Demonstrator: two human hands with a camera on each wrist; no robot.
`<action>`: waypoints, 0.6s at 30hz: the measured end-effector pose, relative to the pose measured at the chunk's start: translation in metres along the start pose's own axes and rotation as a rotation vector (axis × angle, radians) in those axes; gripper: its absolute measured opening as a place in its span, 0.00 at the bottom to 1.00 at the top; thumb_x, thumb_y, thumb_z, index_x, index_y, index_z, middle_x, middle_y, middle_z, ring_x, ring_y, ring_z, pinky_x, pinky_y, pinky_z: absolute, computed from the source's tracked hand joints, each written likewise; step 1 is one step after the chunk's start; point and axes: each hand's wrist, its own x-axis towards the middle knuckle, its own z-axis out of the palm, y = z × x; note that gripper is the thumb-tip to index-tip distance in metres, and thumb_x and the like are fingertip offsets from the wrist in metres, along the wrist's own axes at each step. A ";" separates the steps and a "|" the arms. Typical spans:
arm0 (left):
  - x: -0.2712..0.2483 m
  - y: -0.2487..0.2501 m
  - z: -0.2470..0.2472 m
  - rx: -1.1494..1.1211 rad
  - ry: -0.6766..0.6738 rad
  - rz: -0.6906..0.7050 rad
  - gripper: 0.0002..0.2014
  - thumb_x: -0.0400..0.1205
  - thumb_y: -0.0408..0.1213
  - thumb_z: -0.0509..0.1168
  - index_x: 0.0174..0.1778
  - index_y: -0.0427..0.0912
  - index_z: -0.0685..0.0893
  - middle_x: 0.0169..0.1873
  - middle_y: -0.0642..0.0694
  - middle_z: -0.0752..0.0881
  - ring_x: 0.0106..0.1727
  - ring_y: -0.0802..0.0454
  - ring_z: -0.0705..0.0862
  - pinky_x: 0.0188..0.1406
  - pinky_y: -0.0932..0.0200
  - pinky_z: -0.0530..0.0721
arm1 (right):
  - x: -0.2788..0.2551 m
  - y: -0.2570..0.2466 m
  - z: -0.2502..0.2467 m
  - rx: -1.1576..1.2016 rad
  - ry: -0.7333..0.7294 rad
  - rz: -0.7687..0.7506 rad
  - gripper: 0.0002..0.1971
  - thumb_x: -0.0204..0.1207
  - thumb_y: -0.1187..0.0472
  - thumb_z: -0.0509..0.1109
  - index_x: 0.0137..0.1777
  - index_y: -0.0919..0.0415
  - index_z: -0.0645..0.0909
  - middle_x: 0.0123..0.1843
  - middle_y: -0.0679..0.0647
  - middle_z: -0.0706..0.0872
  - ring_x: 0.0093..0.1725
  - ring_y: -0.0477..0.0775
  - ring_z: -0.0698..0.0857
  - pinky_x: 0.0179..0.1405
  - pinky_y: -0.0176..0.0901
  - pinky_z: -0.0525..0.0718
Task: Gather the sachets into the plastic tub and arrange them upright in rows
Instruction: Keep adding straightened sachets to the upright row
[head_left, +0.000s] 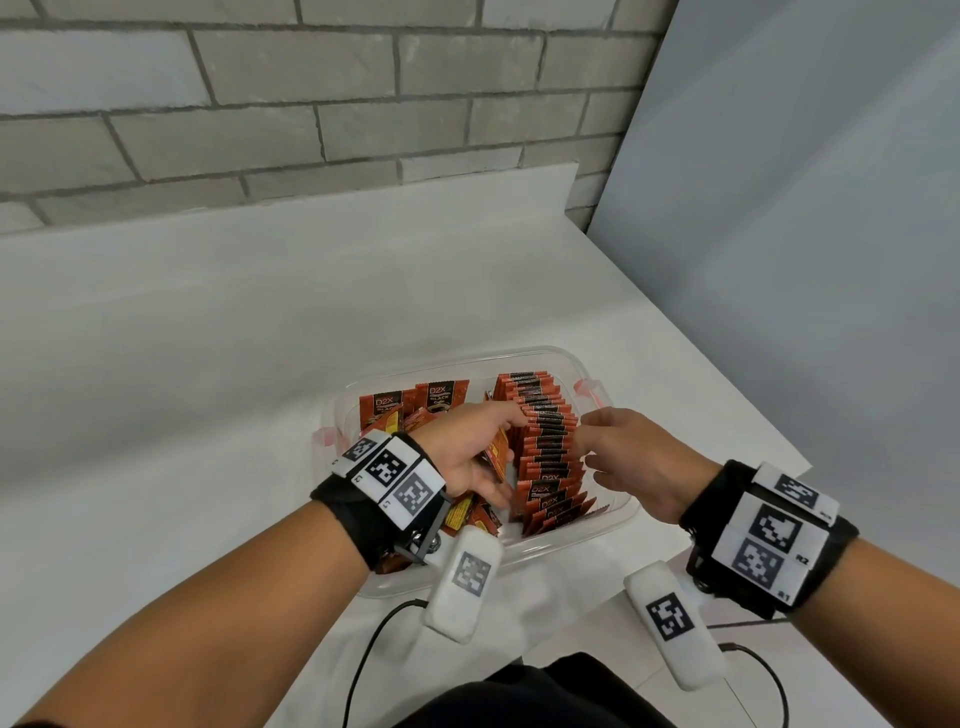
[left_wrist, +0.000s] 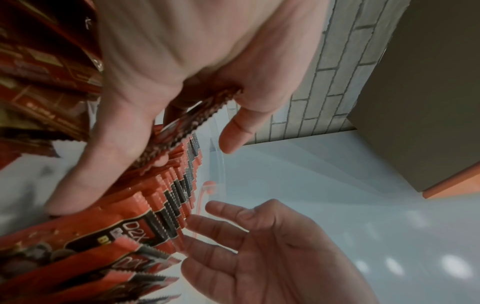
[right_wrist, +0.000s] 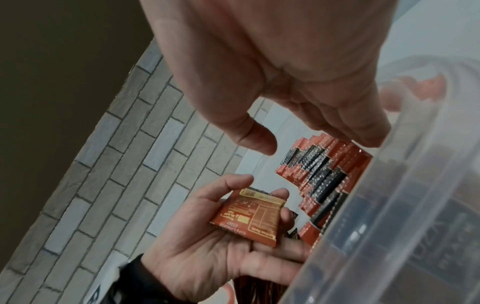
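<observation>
Step in hand: filling the upright row (head_left: 548, 441) in the plastic tub (head_left: 467, 358) on the bench. The left hand (head_left: 467, 447) pinches one sachet (right_wrist: 253, 218) beside that row; the right hand (head_left: 631, 457), fingers relaxed, steadies the row's other side. Next move likely: part the row, slot the sachet upright.

Setting: plain indoor recording setup, not clearly home or lab. Bare white tabletop (head_left: 208, 322) against grey brick wall (head_left: 260, 93); pale panel (head_left: 805, 208) at right; tracking-marker bands (head_left: 387, 475) on both wrists, cables trailing.
</observation>
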 end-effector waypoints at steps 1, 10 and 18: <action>0.002 -0.001 0.000 -0.016 -0.005 0.000 0.05 0.85 0.37 0.60 0.52 0.40 0.73 0.44 0.35 0.82 0.55 0.23 0.82 0.67 0.26 0.73 | 0.001 0.001 0.001 -0.007 -0.011 -0.002 0.16 0.74 0.67 0.67 0.62 0.69 0.76 0.69 0.71 0.77 0.73 0.73 0.70 0.73 0.69 0.68; 0.008 -0.002 0.000 0.005 0.080 0.041 0.12 0.84 0.39 0.62 0.61 0.41 0.73 0.49 0.37 0.79 0.54 0.31 0.82 0.62 0.33 0.78 | 0.005 0.002 0.000 -0.026 -0.004 -0.010 0.06 0.74 0.66 0.68 0.50 0.60 0.79 0.59 0.61 0.84 0.66 0.65 0.79 0.71 0.58 0.76; 0.017 -0.007 0.002 -0.156 0.011 0.108 0.16 0.83 0.37 0.62 0.67 0.38 0.77 0.54 0.34 0.83 0.45 0.41 0.87 0.60 0.29 0.81 | 0.011 0.006 0.003 0.007 -0.006 -0.061 0.12 0.74 0.68 0.66 0.57 0.59 0.77 0.55 0.54 0.84 0.58 0.52 0.81 0.63 0.46 0.75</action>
